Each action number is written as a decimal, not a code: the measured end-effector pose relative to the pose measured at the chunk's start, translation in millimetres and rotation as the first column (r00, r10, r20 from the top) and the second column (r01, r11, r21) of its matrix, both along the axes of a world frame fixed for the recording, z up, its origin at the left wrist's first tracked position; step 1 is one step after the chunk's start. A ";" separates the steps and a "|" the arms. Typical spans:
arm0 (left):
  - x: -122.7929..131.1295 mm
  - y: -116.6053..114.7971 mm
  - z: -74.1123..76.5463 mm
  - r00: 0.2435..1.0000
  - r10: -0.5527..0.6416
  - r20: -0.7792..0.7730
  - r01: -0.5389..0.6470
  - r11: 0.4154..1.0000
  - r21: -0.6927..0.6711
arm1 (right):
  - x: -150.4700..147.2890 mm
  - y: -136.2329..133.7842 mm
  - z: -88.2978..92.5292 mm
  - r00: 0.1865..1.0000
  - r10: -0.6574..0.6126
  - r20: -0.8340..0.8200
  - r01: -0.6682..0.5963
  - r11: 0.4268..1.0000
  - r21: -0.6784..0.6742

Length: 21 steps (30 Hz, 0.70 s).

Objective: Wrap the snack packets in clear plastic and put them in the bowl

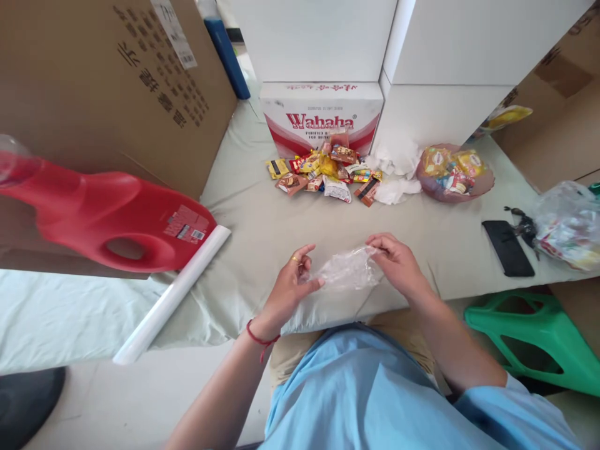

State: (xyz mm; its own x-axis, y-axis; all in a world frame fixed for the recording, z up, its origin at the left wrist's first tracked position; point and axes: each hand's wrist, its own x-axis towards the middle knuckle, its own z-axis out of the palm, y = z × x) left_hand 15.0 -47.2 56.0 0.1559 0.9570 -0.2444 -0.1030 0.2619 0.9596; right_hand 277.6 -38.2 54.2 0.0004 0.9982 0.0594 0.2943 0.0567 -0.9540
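A crumpled clear plastic bag [349,269] stretches between my two hands, just above the table's near edge. My right hand [396,259] pinches its upper right corner between thumb and fingers. At the bag's left end is my left hand [293,281], thumb along the film and index finger raised; the curled fingers behind are partly hidden. Beyond the hands lies a pile of small wrapped snacks [328,165], in front of a white and red Wahaha carton [323,112]. To its right, a pink translucent bowl [457,190] holds more wrapped snacks.
On the left, a red jug [117,219] and a white roll [173,294] lie beside a large cardboard box [107,81]. White crumpled tissue [398,181] touches the snack pile. At right are a black phone [507,248], a filled plastic bag [569,222] and a green stool [539,337].
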 end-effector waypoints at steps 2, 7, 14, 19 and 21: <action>-11.3 3.5 2.2 0.994 -0.061 -0.087 0.062 0.998 0.008 | 11.4 3.7 5.9 0.969 0.021 -0.246 -0.079 0.970 -0.231; -25.8 18.4 1.9 0.955 0.100 -0.279 -0.060 0.987 0.149 | 19.8 1.4 8.6 0.791 -0.146 -0.594 -0.252 0.806 -0.535; -40.3 20.2 -7.5 0.780 0.522 -0.344 -0.491 0.852 0.180 | 3.4 -4.8 -2.9 0.558 -0.319 -0.766 -0.180 0.855 -0.487; -6.6 -5.3 -11.6 0.979 0.196 -0.055 -0.203 0.924 -0.323 | -17.8 -10.8 -2.6 0.489 -0.334 -0.806 -0.133 0.885 -0.447; 12.8 -9.1 -11.2 0.995 0.096 -0.001 -0.090 0.929 -0.359 | -26.1 -14.7 -1.6 0.485 -0.334 -0.809 -0.132 0.886 -0.445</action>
State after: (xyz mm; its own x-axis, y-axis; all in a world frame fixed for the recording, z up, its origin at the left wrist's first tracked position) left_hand 27.8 -56.3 44.8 0.0771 0.8166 -0.5720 -0.1583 0.5765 0.8016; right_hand 251.5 -52.9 52.6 -0.0804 0.9033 -0.4214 -0.6898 -0.3556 -0.6306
